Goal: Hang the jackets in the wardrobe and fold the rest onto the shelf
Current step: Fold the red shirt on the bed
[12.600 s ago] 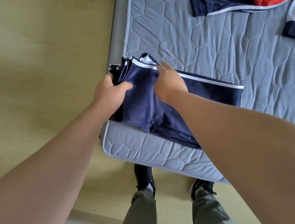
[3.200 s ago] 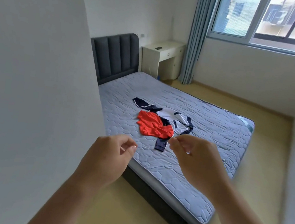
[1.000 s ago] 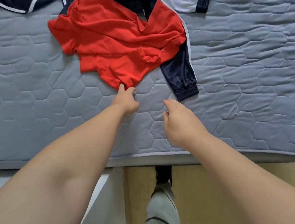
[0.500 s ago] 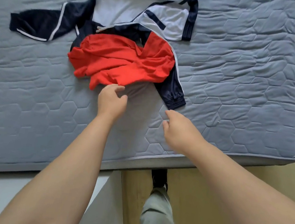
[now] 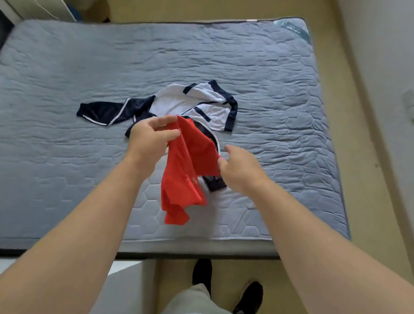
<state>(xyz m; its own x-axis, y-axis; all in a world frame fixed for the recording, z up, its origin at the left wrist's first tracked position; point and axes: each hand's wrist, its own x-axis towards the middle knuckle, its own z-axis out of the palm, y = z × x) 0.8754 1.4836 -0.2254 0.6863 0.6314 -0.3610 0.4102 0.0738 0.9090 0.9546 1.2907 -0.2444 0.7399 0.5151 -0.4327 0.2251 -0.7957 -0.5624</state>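
To fold it well, the hands should find both shoulders of the red shirt (image 5: 184, 177) and shake it flat before laying it on the bed (image 5: 44, 134). The left hand (image 5: 150, 138) pinches its top. The right hand (image 5: 241, 169) touches its 3 o'clock edge; I cannot tell if it grips. The shirt is thin and crumpled and hangs over the bed, with the white and navy jacket (image 5: 197, 105) lying at its 12 o'clock.
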